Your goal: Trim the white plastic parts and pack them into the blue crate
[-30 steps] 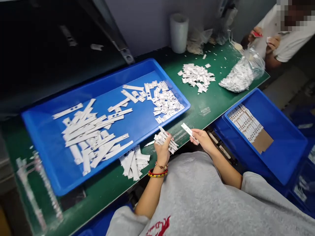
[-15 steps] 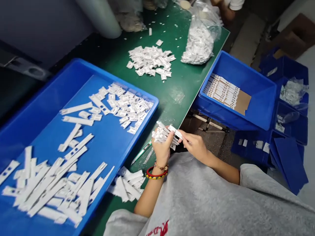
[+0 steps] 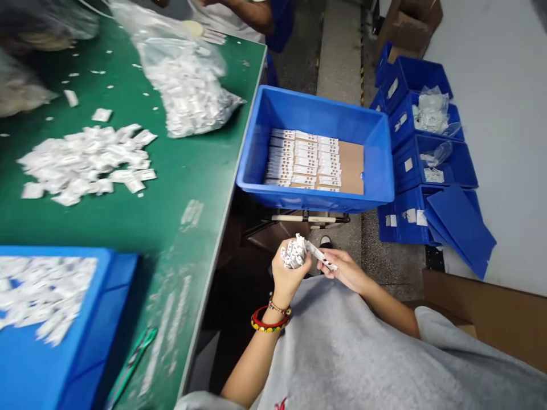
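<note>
My left hand (image 3: 287, 279) is wrapped round a bundle of white plastic strips (image 3: 293, 254), their ends pointing up. In my right hand (image 3: 344, 269) is a single white plastic strip (image 3: 321, 256) with small dark holes, pinched at its lower end. The strip's other end reaches to the bundle; I cannot tell if they touch. Both hands are in front of my body, right of the table edge. Beyond them stands a blue bin (image 3: 376, 154), where similar strips (image 3: 305, 160) lie in rows on brown cardboard (image 3: 351, 168).
The green table (image 3: 175, 228) carries a pile of small white parts (image 3: 89, 162), a clear bag of white parts (image 3: 188, 91), a blue tray (image 3: 85, 347) and a green cutter (image 3: 132, 364). More blue bins (image 3: 431, 136) are stacked at right. A person (image 3: 243, 14) is at the far table end.
My view has swung right, so the blue bin is now ahead and the tray mostly out of frame. My hands have moved off the table edge, still holding strips.
</note>
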Motion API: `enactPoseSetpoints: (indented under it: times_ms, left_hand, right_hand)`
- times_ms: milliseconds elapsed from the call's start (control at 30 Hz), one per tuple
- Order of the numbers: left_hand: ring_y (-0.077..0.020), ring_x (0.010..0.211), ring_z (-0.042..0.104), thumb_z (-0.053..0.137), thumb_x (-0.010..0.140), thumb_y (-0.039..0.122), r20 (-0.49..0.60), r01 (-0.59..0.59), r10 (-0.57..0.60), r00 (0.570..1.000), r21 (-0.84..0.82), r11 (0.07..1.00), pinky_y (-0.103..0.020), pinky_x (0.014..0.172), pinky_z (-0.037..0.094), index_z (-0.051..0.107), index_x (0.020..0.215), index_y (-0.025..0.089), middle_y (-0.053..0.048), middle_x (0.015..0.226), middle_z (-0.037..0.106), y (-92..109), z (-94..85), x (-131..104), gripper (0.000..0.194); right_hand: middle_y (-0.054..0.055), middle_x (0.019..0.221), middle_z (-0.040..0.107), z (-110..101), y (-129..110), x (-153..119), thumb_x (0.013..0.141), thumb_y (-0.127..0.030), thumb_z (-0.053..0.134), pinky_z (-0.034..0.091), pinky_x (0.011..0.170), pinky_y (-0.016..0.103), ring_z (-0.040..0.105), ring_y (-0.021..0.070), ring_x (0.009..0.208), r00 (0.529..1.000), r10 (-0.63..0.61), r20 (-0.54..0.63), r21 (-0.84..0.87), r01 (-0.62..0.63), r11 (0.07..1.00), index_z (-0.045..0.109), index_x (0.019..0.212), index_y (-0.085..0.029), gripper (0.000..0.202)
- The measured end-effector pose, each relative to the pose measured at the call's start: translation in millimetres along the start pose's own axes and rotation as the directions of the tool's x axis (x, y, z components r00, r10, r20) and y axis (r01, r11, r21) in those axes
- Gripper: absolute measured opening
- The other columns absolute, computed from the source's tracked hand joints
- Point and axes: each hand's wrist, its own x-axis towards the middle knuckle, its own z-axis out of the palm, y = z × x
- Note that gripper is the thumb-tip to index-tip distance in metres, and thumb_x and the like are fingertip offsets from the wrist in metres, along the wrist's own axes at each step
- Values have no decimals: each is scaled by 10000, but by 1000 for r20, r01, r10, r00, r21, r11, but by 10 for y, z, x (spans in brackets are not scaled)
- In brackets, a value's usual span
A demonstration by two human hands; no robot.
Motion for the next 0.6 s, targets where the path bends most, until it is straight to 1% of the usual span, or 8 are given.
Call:
enactPoseSetpoints:
  times_ms: [67,133,200,267,333,400,467,600]
  left_hand:
    - [-175,695,676,685,689,238,91,-26,24,996,22,999,-290,699,567,650,875,178,-23,786,719,44,402,61,199]
    - [-172,669,666,675,677,233,167,-23,16,986,40,999,-281,666,563,643,854,182,-14,752,708,78,751,93,187]
    - [-173,665,665,674,668,231,217,0,-14,976,64,998,-281,659,564,640,845,183,-12,744,708,98,1018,102,186]
    - [-177,671,672,673,667,229,260,35,-54,964,74,997,-286,664,568,646,847,181,-17,752,721,107,1195,103,188]
    - [-185,679,688,670,671,236,302,69,-85,949,63,996,-293,669,576,653,841,180,-28,763,738,105,1294,108,181]
    - [-195,694,703,668,673,247,329,87,-100,939,55,995,-299,677,584,657,836,183,-37,772,749,93,1336,126,175]
    - [-196,697,711,670,679,252,340,99,-115,933,65,993,-304,688,590,660,837,184,-42,779,754,73,1344,157,172]
    - [-195,671,712,681,697,249,355,129,-151,923,84,988,-308,675,596,669,840,182,-52,776,755,26,1334,243,159]
  right_hand:
    - [27,740,659,-418,-129,-64,683,-594,815,320,505,204,437,61,557,998,43,-46,86,-39,996,755,1028,-163,555]
    - [18,734,662,-776,-247,-145,646,-578,851,334,530,198,457,59,571,995,65,-70,88,-58,994,759,977,-166,536]
    - [12,738,670,-1045,-334,-226,658,-596,838,379,567,201,499,66,592,995,58,-81,43,-54,998,754,923,-169,510]
    - [18,763,689,-1229,-377,-284,696,-622,798,442,625,224,557,86,630,996,35,-86,-29,-38,999,744,894,-166,500]
    - [32,803,714,-1347,-379,-303,710,-645,772,493,682,259,613,111,670,996,29,-89,-93,-38,995,734,918,-163,526]
    - [45,837,734,-1417,-355,-286,700,-667,764,526,712,294,654,134,694,995,50,-85,-120,-60,991,726,964,-161,572]
    - [56,860,744,-1454,-327,-252,701,-678,755,546,726,316,680,148,704,995,71,-72,-119,-79,990,722,982,-159,591]
    - [62,882,751,-1466,-315,-183,738,-652,741,566,769,341,709,165,742,993,97,-60,-92,-102,991,721,1002,-167,553]
